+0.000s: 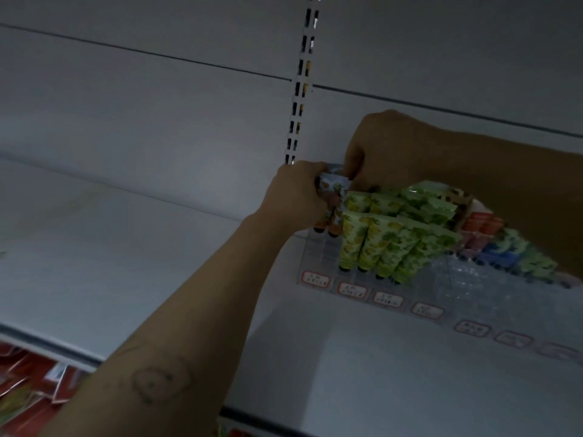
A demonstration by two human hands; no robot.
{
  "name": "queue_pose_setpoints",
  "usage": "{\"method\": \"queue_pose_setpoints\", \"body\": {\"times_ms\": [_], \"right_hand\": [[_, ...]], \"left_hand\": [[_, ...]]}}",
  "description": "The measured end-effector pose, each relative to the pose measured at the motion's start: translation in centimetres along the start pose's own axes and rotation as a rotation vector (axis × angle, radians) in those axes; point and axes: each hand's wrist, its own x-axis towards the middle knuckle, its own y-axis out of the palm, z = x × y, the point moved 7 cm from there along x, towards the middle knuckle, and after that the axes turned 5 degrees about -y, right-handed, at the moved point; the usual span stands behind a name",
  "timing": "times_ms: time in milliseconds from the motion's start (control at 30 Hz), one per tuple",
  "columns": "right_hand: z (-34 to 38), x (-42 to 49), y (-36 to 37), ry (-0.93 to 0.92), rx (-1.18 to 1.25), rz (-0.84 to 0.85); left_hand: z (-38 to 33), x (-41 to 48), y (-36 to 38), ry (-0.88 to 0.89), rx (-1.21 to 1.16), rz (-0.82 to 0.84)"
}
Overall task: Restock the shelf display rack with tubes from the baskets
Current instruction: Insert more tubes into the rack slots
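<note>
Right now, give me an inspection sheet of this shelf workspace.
Surface: white shelf, dimly lit.
Job's things: clear rack at the back; green tubes stand cap-down in its rows; orange-patterned tubes at its left end.
Clutter: red packets on the lower shelf.
Grips: left hand grips the orange-patterned tubes; right hand pinches their tops.
Cables: nothing seen.
Surroundings: white back panel, slotted upright.

Right hand (388,149) fingertips hidden behind the orange-print tubes (332,197). Price labels (351,290) below the fingers: print illegible. Right forearm (520,184) cut by edge.
</note>
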Motion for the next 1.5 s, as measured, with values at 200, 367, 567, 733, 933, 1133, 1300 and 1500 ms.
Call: {"method": "queue_pose_setpoints", "body": {"times_ms": [200,367,567,733,933,1133,1300,1500], "right_hand": [[1.5,-2.3,-0.9,0.123,0.095,-0.137],[2.6,-7.2,-1.0,0.212,0.101,-0.180],[3.4,-14.6,-1.5,0.274,0.179,-0.179],[6.4,-21.4,-0.7,0.271,0.281,-0.271],[12.5,-29.9,5.2,0.184,0.354,-0.215],[16.4,-34.3,17.5,0.201,0.445,0.149],[18.0,-36.5,25.1,0.182,0.414,0.383],[20.8,-36.7,32.0,0.156,0.525,0.504]], "left_hand": [[0.3,-1.7,-0.3,-0.109,-0.059,-0.026],[-0.5,-3.8,-1.1,-0.306,-0.063,0.063],[-7.2,-8.8,-5.9,-0.106,0.407,0.147],[-11.1,-16.8,-7.0,-0.037,0.527,0.264],[-13.9,-27.5,-4.9,0.141,0.462,0.344],[-10.3,-35.4,3.2,0.051,0.507,0.602],[-4.9,-41.1,10.9,-0.189,0.505,0.913],[2.2,-49.2,13.8,-0.472,0.494,1.034]]}}
